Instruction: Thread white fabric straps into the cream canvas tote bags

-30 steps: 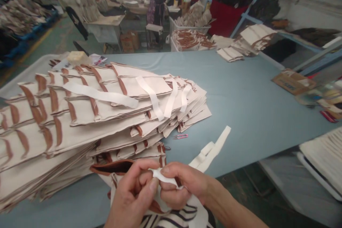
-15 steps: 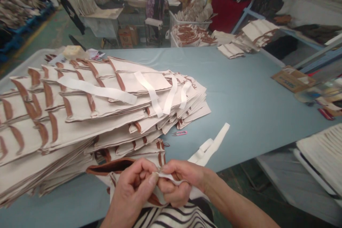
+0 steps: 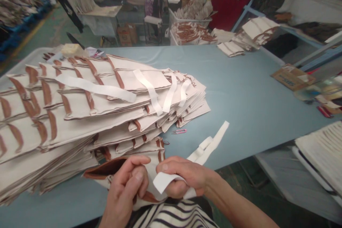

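My right hand (image 3: 177, 176) is closed around a white tape strip (image 3: 166, 182), whose loose end curls out over the fingers. Just left of it, my left hand (image 3: 128, 181) has its fingers curled and its thumb near the index finger; what it grips, if anything, is hidden. Behind and below both hands is a cream fabric bag (image 3: 153, 165) with brown trim, its brown-lined opening showing to the left. More white tape (image 3: 217, 137) lies folded on the table beyond my right hand. Small pink thread snips (image 3: 179, 131) rest on the table ahead.
Stacked cream pieces with brown trim (image 3: 88, 128) spread over the left of the blue-grey table (image 3: 240, 92). Several white strips (image 3: 96, 88) lie on them. A cardboard box (image 3: 292, 78) stands at the right edge. A person (image 3: 155, 0) is at the back.
My left hand has come away from the tape end it was pinching and moved slightly left. The tape end now curls free over my right hand's fingers.
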A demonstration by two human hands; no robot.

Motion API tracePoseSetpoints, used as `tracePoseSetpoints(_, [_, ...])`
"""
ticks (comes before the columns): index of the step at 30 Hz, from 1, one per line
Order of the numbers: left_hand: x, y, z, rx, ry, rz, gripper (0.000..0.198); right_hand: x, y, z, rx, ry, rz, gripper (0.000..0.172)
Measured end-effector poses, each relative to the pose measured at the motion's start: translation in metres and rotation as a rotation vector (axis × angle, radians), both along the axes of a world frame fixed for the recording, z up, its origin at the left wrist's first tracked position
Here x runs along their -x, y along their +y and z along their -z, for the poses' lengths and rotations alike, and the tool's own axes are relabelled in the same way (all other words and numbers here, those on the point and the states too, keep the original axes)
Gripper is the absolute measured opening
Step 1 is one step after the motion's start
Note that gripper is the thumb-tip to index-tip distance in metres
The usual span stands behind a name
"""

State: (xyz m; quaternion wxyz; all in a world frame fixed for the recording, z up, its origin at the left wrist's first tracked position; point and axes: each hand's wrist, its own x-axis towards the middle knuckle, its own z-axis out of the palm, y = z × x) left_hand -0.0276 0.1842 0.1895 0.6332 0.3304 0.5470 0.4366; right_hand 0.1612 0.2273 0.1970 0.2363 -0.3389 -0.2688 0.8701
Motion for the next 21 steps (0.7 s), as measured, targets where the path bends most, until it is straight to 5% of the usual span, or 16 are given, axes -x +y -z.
tracePoseSetpoints(5, [-0.008,-0.007,-0.013,0.098,-0.017,-0.017,0.056,-0.002,0.005,-0.002,0.281,0.306,-0.207,0.038])
tracePoseSetpoints(13, [-0.016,0.001,-0.02,0.077,0.058,0.086,0.045,0.006,0.0,0.02,0.328,0.445,-0.367,0.033])
tracePoseSetpoints(16, [-0.016,0.004,-0.02,0.054,0.084,0.11,0.041,0.007,-0.004,0.021,0.139,0.233,-0.305,0.042])
tracePoseSetpoints(21, [-0.015,0.004,-0.02,0.1,0.062,0.081,0.042,-0.002,-0.005,0.003,-0.474,-0.333,0.079,0.07])
